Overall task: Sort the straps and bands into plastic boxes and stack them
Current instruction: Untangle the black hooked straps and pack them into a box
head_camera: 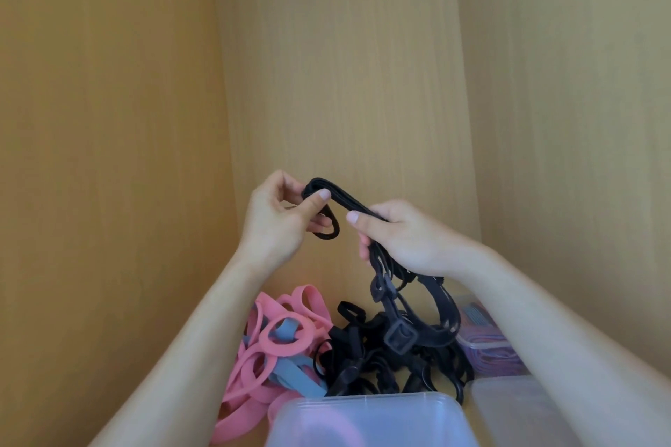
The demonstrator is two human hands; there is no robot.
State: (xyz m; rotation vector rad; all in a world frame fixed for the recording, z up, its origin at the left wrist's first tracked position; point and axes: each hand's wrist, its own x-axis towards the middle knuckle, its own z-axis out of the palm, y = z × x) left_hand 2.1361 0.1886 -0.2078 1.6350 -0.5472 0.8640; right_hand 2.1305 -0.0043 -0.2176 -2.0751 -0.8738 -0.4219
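Both hands are raised in front of a wooden corner. My left hand [279, 218] pinches the folded end of a black strap [341, 201] between thumb and fingers. My right hand [403, 239] grips the same strap lower down, and its buckled tail [399, 334] hangs from that fist. Below lies a heap of black straps [366, 363]. To its left is a pile of pink and blue bands [276, 341]. A clear plastic box [374, 417] stands at the bottom centre.
A second clear box with a lid [526, 406] is at the bottom right. Behind it a box holds purple and blue bands [486, 345]. Wooden panels [345, 65] close in the space at the back and on both sides.
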